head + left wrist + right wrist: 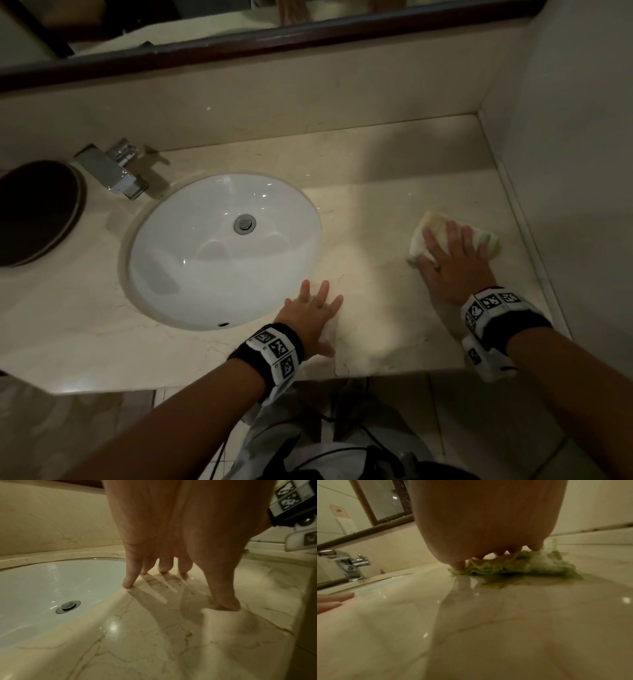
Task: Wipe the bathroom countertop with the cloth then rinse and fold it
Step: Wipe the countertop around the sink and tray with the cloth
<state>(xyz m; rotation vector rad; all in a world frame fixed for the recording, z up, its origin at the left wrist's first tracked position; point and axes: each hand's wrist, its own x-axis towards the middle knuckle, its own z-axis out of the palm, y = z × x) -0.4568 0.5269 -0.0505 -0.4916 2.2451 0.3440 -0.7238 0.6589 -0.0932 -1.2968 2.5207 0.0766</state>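
Note:
A crumpled pale green and white cloth lies on the beige marble countertop near the right wall. My right hand presses flat on it with straight, spread fingers. My left hand rests on the bare counter just right of the white oval sink, fingers spread, their tips touching the marble, holding nothing.
A chrome faucet stands behind the sink at the left. A dark round object sits at the far left. A backsplash and framed mirror run behind; a wall closes the right side. The counter's front edge is near my wrists.

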